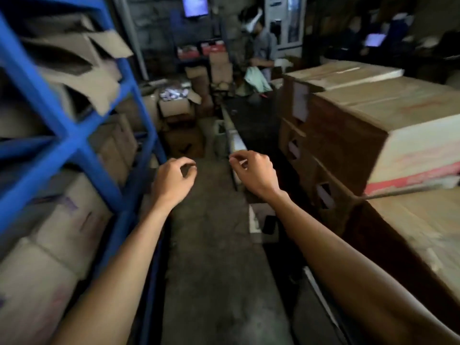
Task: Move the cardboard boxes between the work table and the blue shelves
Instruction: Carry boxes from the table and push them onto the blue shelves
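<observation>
1. Leftmost, blue shelves (67,135) hold cardboard boxes (62,220), some with torn flaps.
2. Left hand (171,180) hangs over the floor (211,245), fingers loosely curled, holding nothing.
3. Right hand (254,170) hangs beside the table's (236,138) near edge, likewise loose and holding nothing.
4. Stacked boxes (361,125) fill the table's right side.

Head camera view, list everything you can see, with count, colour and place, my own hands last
Shelves: one unit, blue, left side.
Boxes on shelves: several, brown cardboard, some with loose flaps, left.
Boxes on table: at least four, brown, stacked, right.
Work table: one, dark top, pale edge, centre right.
Open box: one, brown, on the floor beyond the shelves.
Floor: grey aisle, centre.
Other person: one, at the table's far end.
Screens: two lit, far wall.
Left hand: loosely curled, empty, over aisle.
Right hand: loosely curled, empty, near table edge.
</observation>
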